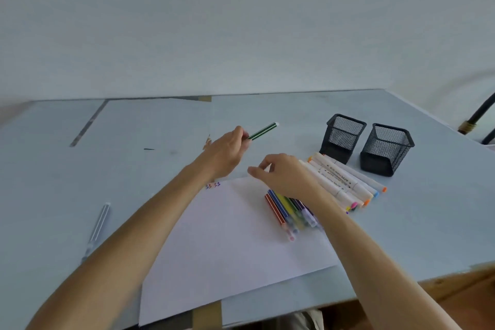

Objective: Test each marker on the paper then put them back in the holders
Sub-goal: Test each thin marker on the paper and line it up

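My left hand (227,153) holds a slim green striped marker (263,131) above the table, its free end pointing up and right. My right hand (285,174) hovers over the paper's far corner and pinches a small pale piece, apparently a cap (267,167). The white paper (235,238) lies in front of me with small purple and orange squiggles (213,185) near its far left corner. Several slim coloured markers (284,211) lie on the paper beneath my right wrist. Several thick white markers (340,181) lie beside them. Two empty black mesh holders (344,136) (385,149) stand behind.
A slim pale striped marker (99,225) lies alone on the left of the light blue table (80,169). Brown tape (207,316) holds the paper at the near table edge. A wall runs along the back; a dark pole (479,115) leans at the right.
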